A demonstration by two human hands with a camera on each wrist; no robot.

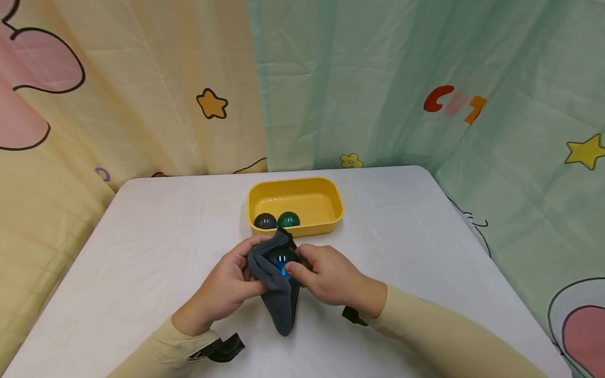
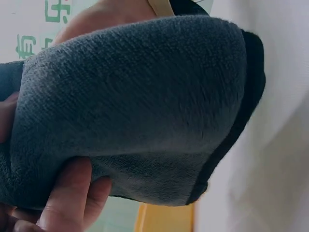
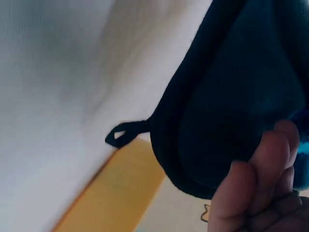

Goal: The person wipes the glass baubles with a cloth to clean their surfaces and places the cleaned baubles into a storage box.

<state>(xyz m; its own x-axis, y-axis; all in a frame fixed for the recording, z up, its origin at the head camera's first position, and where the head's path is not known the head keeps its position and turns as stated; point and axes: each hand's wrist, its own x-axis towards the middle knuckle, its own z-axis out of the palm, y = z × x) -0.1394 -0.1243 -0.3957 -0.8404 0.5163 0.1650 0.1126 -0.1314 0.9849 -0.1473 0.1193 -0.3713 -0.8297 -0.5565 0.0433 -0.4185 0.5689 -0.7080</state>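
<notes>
A dark grey cloth point(image 1: 282, 310) with a dark border hangs in folds above the table in the head view. My left hand point(image 1: 227, 286) grips it from the left side, and the left wrist view shows fingers point(image 2: 67, 198) curled against its fuzzy face. Tucked in the folds is a shiny blue ball point(image 1: 282, 257), partly covered. With thumb and fingers my right hand point(image 1: 326, 274) pinches the ball from the right. In the right wrist view a small hanging loop point(image 3: 126, 134) sticks out from the cloth's edge, and only a sliver of blue shows.
Just beyond the hands stands a yellow tray point(image 1: 326, 227) on the white-covered table point(image 1: 165, 236). A black ball point(image 1: 266, 220) and a green ball point(image 1: 289, 219) lie in its near left corner. Printed curtains point(image 1: 331, 79) hang behind and beside the table.
</notes>
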